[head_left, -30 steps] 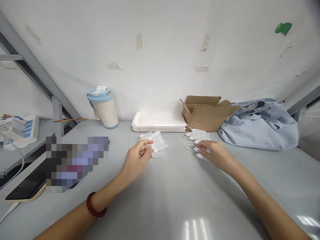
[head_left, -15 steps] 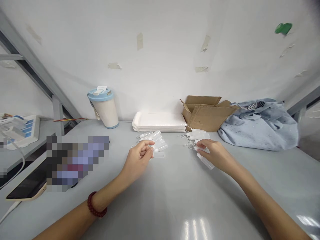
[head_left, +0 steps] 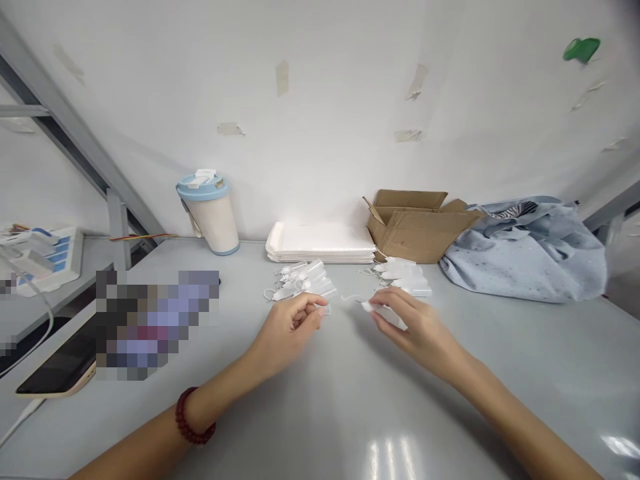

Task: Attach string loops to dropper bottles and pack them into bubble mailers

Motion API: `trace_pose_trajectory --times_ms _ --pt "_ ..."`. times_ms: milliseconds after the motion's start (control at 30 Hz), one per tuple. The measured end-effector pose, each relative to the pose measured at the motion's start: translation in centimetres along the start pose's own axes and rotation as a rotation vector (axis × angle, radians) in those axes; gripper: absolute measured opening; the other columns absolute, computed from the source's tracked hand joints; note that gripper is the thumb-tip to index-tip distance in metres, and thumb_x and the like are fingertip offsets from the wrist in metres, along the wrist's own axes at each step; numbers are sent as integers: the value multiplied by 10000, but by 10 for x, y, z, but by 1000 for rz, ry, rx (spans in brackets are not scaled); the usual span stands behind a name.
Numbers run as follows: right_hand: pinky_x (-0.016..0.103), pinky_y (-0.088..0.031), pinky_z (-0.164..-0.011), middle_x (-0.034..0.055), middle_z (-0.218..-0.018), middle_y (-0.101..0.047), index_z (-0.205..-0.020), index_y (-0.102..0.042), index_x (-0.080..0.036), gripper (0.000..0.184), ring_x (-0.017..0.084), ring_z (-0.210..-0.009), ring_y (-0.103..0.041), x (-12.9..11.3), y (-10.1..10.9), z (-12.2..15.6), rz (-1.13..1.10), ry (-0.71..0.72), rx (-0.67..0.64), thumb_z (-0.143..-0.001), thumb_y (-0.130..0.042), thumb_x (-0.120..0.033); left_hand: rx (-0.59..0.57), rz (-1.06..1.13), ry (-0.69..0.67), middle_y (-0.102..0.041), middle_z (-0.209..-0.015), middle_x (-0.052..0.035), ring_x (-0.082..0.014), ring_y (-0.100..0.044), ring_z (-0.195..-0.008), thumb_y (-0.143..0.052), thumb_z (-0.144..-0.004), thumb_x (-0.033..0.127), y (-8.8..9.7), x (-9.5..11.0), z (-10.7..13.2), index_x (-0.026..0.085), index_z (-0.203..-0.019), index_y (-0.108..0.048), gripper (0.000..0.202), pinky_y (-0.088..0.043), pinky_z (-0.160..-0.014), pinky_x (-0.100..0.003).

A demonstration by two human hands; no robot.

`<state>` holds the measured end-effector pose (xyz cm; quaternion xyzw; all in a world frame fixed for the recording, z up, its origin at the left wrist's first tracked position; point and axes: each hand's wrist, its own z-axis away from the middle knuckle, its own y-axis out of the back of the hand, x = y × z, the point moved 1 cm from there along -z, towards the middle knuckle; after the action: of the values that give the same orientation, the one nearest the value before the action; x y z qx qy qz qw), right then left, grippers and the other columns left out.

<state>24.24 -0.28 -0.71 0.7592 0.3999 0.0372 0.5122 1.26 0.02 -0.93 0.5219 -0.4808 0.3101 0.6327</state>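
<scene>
My right hand (head_left: 417, 330) pinches a clear plastic vial (head_left: 387, 315) at its fingertips, and a thin white thread (head_left: 351, 297) runs from its end towards my left hand (head_left: 289, 332). The fingers of my left hand are curled around a small clear vial (head_left: 325, 309), which is mostly hidden. Just beyond that hand lies a heap of clear vials with white loops (head_left: 300, 280). A second heap of white tagged vials with threads (head_left: 403, 275) lies beyond my right hand. Both heaps rest on the grey table (head_left: 360, 380).
A stack of white trays (head_left: 320, 243), an open cardboard box (head_left: 420, 228), a blue-lidded cream cup (head_left: 209, 215) and a light blue cloth bag (head_left: 525, 252) line the wall. A phone (head_left: 60, 363) and a pixelated object (head_left: 155, 323) lie to the left.
My right hand has moved left and towards me, with the vial now pinched at its fingertips. My left hand has shifted slightly right, and the small vial has moved with it.
</scene>
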Motion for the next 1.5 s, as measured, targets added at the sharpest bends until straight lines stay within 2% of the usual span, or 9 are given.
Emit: trace_pose_trajectory --times_ms 167,400,833,1067,1267,1500 --pt "311 -523 -687 85 -956 -603 -1054 -511 -210 194 181 -816 -626 -11 -6 3 -52 52 -45 -889 -429 -147 -63 0 2 -565 -682 2 -126 -493 -566 -481 -848 377 -5 3 2 192 -964 -637 269 -395 -529 -227" --pt "318 -526 -697 88 -963 -589 -1069 -507 -205 204 178 -817 -620 -17 -5 4 -83 57 -64 -889 -437 -141 -51 2 33 -585 -703 3 -132 -522 -593 -506 -841 364 -5 1 3 197 -1020 -606 264 -409 -529 -223" --pt "327 -530 -701 90 -967 -593 -1081 -509 -211 218 183 -827 -618 -18 -5 6 -86 77 -44 -888 -436 -142 -44 -8 49 -575 -709 10 -115 -469 -549 -491 -847 360 -4 1 3 203 -1097 -575 307 -388 -526 -223" --pt "319 -521 -713 86 -966 -579 -1081 -510 -197 218 178 -840 -607 -19 -5 5 -87 89 -47 -882 -447 -132 -99 -32 38 -542 -654 13 -104 -435 -524 -477 -859 381 -4 2 4 186 -793 -635 260 -356 -510 -226" --pt "315 -524 -711 89 -955 -585 -1068 -528 -184 210 178 -833 -612 -22 -4 4 -86 97 -37 -879 -449 -134 -201 -6 24 -522 -644 14 -121 -447 -571 -502 -847 364 -6 2 5 194 -757 -627 230 -365 -509 -220" --pt "306 -526 -698 82 -948 -587 -1070 -531 -191 204 167 -819 -610 -24 -4 5 -144 98 -22 -882 -463 -149 -213 180 100 -520 -625 33 -73 -409 -479 -520 -846 362 -4 4 1 165 -702 -596 256 -335 -486 -207"
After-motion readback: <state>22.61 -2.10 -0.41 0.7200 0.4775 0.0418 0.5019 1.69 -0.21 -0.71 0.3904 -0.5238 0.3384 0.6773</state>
